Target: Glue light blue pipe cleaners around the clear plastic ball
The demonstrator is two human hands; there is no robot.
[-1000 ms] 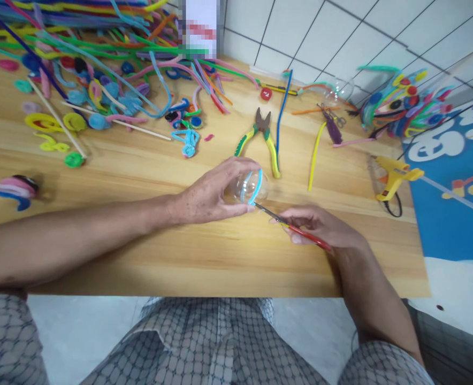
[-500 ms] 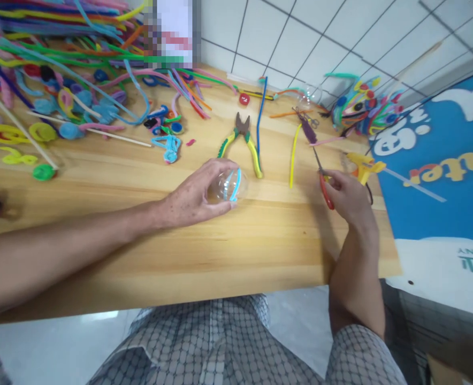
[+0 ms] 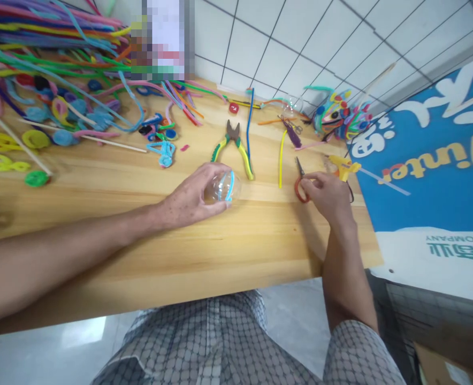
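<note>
Both forearms reach over the near edge of the table, hands well apart. Left hand palm-down, fingers curled around a clear ball with a blue band, resting on the wood mid-table. Right hand knuckles-up, closed on the red handle of the scissors, blades flat; handle loops partly hidden. Beyond: pliers. Glue gun half hidden behind the right hand

Bare worktop lies at 6 o'clock; pliers and yellow stem crowd 12 o'clock.
</note>
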